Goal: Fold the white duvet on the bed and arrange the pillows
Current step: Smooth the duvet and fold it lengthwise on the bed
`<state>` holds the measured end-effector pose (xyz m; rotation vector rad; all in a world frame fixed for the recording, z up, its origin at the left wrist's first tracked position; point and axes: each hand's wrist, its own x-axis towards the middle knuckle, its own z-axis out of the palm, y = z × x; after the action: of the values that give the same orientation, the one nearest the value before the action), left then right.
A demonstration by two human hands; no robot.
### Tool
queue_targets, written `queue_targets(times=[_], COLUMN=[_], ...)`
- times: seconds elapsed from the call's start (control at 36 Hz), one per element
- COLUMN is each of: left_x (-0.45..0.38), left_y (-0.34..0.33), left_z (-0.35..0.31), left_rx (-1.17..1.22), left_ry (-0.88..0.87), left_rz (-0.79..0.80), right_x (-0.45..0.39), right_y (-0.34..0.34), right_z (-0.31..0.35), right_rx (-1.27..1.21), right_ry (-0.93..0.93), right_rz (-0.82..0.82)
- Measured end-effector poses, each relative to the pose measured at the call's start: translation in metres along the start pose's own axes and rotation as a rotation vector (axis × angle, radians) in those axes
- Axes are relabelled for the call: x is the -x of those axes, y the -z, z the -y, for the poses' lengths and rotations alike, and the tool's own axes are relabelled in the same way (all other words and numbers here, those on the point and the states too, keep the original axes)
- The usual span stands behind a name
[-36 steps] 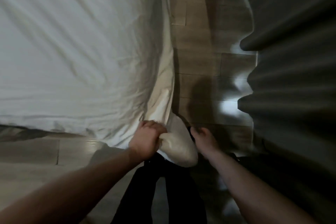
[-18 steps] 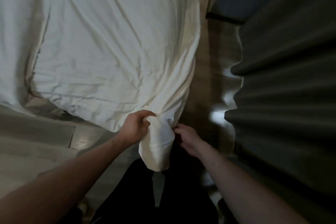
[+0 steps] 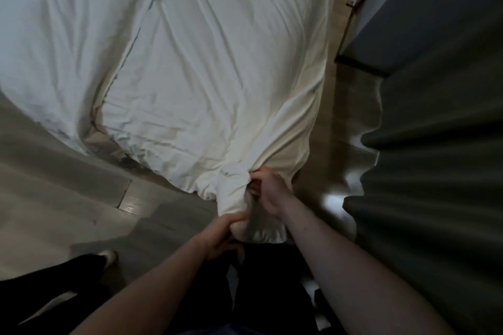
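Observation:
The white duvet (image 3: 217,68) lies spread and wrinkled over the bed, its near corner bunched and hanging off the bed's edge. My right hand (image 3: 268,193) grips the bunched fabric at the corner's upper part. Below it, my left hand (image 3: 221,236) holds the hanging tip of the same corner from underneath. To the left, beyond the duvet's turned-back edge, shows the white sheet (image 3: 54,43). No pillow is in view.
A dark pleated curtain (image 3: 435,171) hangs close on the right. A narrow strip of wooden floor (image 3: 334,128) runs between bed and curtain. Pale floor (image 3: 68,212) lies at the left. My dark trouser legs and one foot (image 3: 109,257) are at the bottom.
The duvet has been drawn toward me and its left edge now lies further back on the sheet. My right hand rose onto the bunched corner; my left hand dropped to its hanging tip.

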<state>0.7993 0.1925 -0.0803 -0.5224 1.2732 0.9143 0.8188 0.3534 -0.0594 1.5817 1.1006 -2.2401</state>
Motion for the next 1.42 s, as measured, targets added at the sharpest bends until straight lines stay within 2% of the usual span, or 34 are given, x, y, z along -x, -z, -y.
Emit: queue_targets(times=[0.06, 0.11, 0.19, 0.28, 0.33, 0.39, 0.47, 0.53, 0.61, 0.67, 0.75, 0.81, 0.86, 0.92, 0.94, 1.0, 1.06, 1.11, 1.17, 1.25, 1.33, 1.42], left_x=[-0.006, -0.003, 0.014, 0.040, 0.057, 0.071, 0.088, 0.097, 0.110, 0.117, 0.127, 0.133, 0.139, 0.148, 0.154, 0.168, 0.181, 0.182, 0.176, 0.175, 0.182, 0.186], left_y=[-0.013, -0.023, -0.029, -0.029, -0.026, -0.023, -0.015, -0.007, 0.014, 0.031, 0.055, 0.074, 0.095, 0.114, 0.120, 0.128, 0.129, 0.130, 0.130, 0.134, 0.151, 0.175], left_z=[-0.005, -0.012, -0.025, -0.035, -0.042, -0.048, -0.058, -0.064, -0.073, -0.077, -0.085, -0.094, -0.108, -0.122, -0.130, -0.144, -0.154, -0.159, -0.156, -0.160, -0.177, -0.201], left_rx=[0.160, 0.205, 0.202, 0.180, 0.217, 0.275, 0.305, 0.265, 0.219, 0.122, -0.094, -0.245, -0.469, -0.757, -0.821, -0.788, -0.768, -0.841, -0.907, -0.931, -1.045, -0.995], left_ry=[-0.059, -0.127, -0.155, -0.125, -0.116, -0.111, -0.111, -0.107, -0.107, -0.130, -0.193, -0.249, -0.276, -0.368, -0.455, -0.578, -0.587, -0.623, -0.706, -0.819, -0.865, -0.865], left_rz=[-0.114, -0.273, -0.371, -0.309, -0.259, -0.212, -0.144, -0.137, -0.147, -0.167, -0.294, -0.418, -0.476, -0.535, -0.521, -0.363, -0.166, -0.078, -0.125, -0.286, -0.403, -0.434], right_x=[0.002, 0.006, 0.011, 0.017, 0.024, 0.028, 0.024, 0.021, 0.029, 0.038, 0.039, 0.034, 0.025, 0.025, 0.026, 0.028, 0.029, 0.031, 0.033, 0.038, 0.039, 0.032], right_y=[0.009, 0.024, 0.055, 0.086, 0.098, 0.101, 0.097, 0.082, 0.036, 0.001, -0.038, -0.063, -0.089, -0.119, -0.136, -0.167, -0.198, -0.225, -0.245, -0.262, -0.262, -0.246], right_z=[0.002, 0.004, 0.008, 0.007, 0.004, 0.000, -0.004, -0.001, 0.025, 0.050, 0.084, 0.102, 0.114, 0.122, 0.125, 0.127, 0.126, 0.126, 0.127, 0.134, 0.143, 0.147], right_rx=[0.050, 0.124, 0.294, 0.344, 0.300, 0.252, 0.177, 0.112, -0.083, -0.160, -0.130, -0.043, 0.066, 0.156, 0.184, 0.222, 0.251, 0.276, 0.307, 0.334, 0.301, 0.242], right_ry=[-0.010, -0.002, 0.126, 0.149, 0.072, -0.081, -0.326, -0.389, -0.283, -0.130, 0.095, 0.216, 0.308, 0.314, 0.318, 0.326, 0.320, 0.325, 0.342, 0.381, 0.410, 0.409], right_rz=[0.032, 0.030, -0.094, -0.276, -0.375, -0.398, -0.257, -0.127, -0.090, -0.183, -0.355, -0.389, -0.399, -0.381, -0.381, -0.402, -0.416, -0.433, -0.433, -0.394, -0.321, -0.249])
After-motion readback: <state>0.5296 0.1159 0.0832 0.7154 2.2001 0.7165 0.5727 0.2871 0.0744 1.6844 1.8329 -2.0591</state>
